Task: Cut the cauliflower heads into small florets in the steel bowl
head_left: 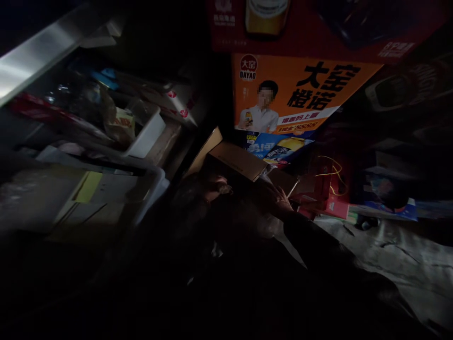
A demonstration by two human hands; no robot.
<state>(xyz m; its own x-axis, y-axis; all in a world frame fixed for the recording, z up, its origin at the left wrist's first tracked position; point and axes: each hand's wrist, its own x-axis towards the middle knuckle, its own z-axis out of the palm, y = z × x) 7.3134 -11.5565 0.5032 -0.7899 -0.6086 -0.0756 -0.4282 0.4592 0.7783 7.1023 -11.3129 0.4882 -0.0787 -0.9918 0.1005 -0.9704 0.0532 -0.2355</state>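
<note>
In deep shade ahead of me stands an open cardboard box (237,159) with its flaps raised. My left hand (213,189) is at the near left of the box, its fingers curled around something small that is too dark to make out. On the box's right side lies my right hand (278,197), fingers stretched out beside what looks like clear plastic. The inside of the box is hidden in darkness.
An orange drink carton (300,94) and a blue carton (262,145) are stacked behind, under a red carton (318,28). White bins (146,134) of packets stand left. A red box (338,193) with yellow cord and pale sheeting (406,255) lie right.
</note>
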